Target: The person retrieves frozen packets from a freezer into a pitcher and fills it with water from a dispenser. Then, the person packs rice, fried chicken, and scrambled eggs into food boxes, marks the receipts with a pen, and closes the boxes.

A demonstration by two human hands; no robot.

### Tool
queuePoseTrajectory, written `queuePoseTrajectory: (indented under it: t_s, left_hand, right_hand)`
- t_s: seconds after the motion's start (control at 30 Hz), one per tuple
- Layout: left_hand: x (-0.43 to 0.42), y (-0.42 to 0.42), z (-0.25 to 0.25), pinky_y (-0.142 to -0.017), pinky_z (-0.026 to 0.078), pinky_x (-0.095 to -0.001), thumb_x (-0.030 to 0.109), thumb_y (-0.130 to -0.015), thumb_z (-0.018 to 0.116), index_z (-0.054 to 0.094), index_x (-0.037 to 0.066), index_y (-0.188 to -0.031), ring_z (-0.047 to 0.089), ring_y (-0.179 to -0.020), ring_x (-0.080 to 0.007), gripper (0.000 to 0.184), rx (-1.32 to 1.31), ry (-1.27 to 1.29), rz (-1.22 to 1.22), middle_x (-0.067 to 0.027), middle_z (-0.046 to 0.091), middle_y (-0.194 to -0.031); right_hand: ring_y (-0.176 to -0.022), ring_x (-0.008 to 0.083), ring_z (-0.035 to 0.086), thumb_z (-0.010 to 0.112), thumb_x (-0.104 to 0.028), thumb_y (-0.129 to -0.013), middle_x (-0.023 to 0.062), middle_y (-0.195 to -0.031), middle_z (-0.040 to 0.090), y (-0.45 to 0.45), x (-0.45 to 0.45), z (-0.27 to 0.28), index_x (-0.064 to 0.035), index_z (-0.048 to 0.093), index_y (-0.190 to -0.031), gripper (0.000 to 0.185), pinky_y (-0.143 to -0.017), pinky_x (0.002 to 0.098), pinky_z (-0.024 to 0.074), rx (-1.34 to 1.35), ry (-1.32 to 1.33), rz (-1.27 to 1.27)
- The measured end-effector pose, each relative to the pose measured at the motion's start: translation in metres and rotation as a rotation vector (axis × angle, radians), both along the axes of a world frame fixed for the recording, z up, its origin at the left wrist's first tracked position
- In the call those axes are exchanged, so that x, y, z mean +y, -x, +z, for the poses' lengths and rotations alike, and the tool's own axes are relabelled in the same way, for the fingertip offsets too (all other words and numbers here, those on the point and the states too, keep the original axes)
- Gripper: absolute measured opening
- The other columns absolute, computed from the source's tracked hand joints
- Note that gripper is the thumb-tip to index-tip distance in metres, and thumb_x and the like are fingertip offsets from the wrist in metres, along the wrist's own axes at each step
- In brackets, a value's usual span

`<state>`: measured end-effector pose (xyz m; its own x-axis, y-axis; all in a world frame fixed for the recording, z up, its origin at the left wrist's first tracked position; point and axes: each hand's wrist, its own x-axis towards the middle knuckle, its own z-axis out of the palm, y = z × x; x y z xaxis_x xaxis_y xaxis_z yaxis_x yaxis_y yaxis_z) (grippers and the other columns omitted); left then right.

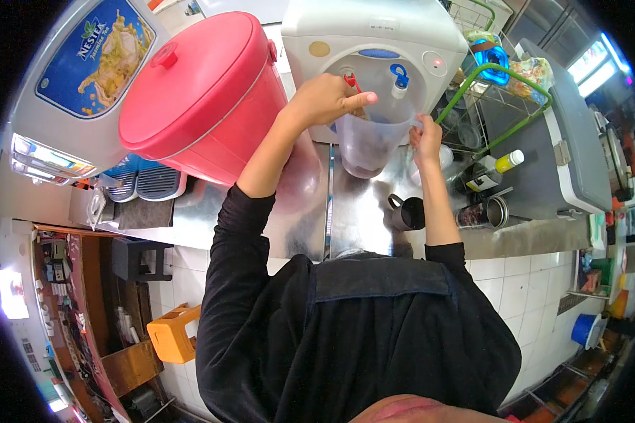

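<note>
Head view: the pitcher [371,144] has its handle [416,124] in the right hand [427,142].

Left hand [323,100] at red tap [352,82], right hand [427,143] holding pitcher [374,143]

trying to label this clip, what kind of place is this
Probably a drinks stall or small café kitchen: there's a drink machine with an iced-tea label, a water dispenser, and a steel counter.

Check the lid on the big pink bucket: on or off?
On. The lid covers the whole top of the bucket, with no open gap showing along the visible edge.
</note>
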<state>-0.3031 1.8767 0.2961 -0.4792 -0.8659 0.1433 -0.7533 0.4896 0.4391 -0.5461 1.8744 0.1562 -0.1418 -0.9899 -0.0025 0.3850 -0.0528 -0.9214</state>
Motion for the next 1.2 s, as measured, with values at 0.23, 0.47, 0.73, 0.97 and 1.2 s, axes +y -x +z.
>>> queuePoseTrajectory:
  t_s: [0.23,0.47,0.73,0.97,1.2]
  left_hand:
    - [0.001,0.001,0.005,-0.056,0.044,-0.0455,0.071,-0.085,0.036,0.060,-0.006,-0.061,0.055,-0.054,-0.0392,0.085,0.071,0.039,-0.040,-0.0230,0.051,-0.052]
    - [-0.001,0.001,-0.002,-0.065,0.049,-0.0364,0.076,-0.080,0.036,0.075,0.016,-0.071,0.063,-0.067,-0.0265,0.072,-0.007,0.006,0.005,-0.0068,0.067,-0.066]
    - [-0.002,0.000,-0.004,-0.057,0.044,-0.0458,0.070,-0.086,0.036,0.059,-0.007,-0.063,0.054,-0.056,-0.0399,0.084,0.093,0.087,-0.079,-0.0250,0.050,-0.055]
    - [-0.003,0.001,-0.005,-0.056,0.043,-0.0458,0.069,-0.086,0.037,0.057,-0.008,-0.062,0.052,-0.054,-0.0399,0.083,0.090,0.091,-0.076,-0.0250,0.049,-0.054]
    - [0.000,0.000,0.000,-0.054,0.042,-0.0460,0.068,-0.087,0.038,0.052,-0.008,-0.058,0.050,-0.052,-0.0396,0.082,0.036,0.052,-0.036,-0.0248,0.047,-0.052]
  right_hand:
    - [-0.037,0.0063,0.030,0.056,-0.025,-0.085,-0.0051,-0.047,0.037,-0.007,-0.003,0.004,-0.0097,0.050,-0.062,0.029,-0.037,0.0246,0.0188,0.083,0.016,-0.040]
    - [-0.037,0.0060,0.030,0.055,-0.025,-0.084,-0.0055,-0.046,0.035,0.004,0.000,0.012,-0.0116,0.048,-0.058,0.030,-0.038,0.0246,0.0177,0.055,-0.047,0.010]
    - [-0.036,0.0066,0.028,0.055,-0.024,-0.085,-0.0053,-0.046,0.034,0.004,-0.011,0.015,-0.0111,0.046,-0.056,0.033,-0.037,0.0254,0.0177,0.036,-0.027,-0.008]
    - [-0.036,0.0073,0.030,0.055,-0.024,-0.085,-0.0046,-0.045,0.035,0.002,-0.006,0.005,-0.0086,0.051,-0.060,0.030,-0.036,0.0258,0.0189,0.073,-0.028,0.012]
    - [-0.037,0.0066,0.029,0.053,-0.029,-0.086,-0.0060,-0.045,0.032,-0.010,0.003,0.004,-0.0115,0.048,-0.065,0.027,-0.038,0.0243,0.0185,0.081,-0.112,-0.025]
